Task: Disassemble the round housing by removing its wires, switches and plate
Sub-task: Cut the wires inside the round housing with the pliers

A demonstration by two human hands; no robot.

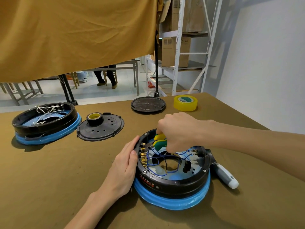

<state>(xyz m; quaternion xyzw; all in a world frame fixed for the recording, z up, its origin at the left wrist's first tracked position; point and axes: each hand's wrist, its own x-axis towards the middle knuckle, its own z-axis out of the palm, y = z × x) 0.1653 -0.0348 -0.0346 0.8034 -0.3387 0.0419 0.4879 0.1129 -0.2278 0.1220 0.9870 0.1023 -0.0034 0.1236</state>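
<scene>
A round black housing (175, 184) on a blue base sits at the near middle of the table. Inside it, blue wires (156, 164) loop over a pale blue plate (194, 164), and a row of brass switch terminals (143, 156) lines its left inner wall. My right hand (175, 129) grips pliers with yellow and green handles (159, 141), whose jaws reach the upper terminals. My left hand (127, 164) rests flat against the housing's left outer wall, fingers straight.
A screwdriver with a grey-white handle (226, 176) lies right of the housing. A second housing (46, 123) stands far left. Beside it lies a black cover (100, 128) carrying black tape (95, 119). Another black cover (148, 104) and yellow tape (185, 100) lie at the far edge.
</scene>
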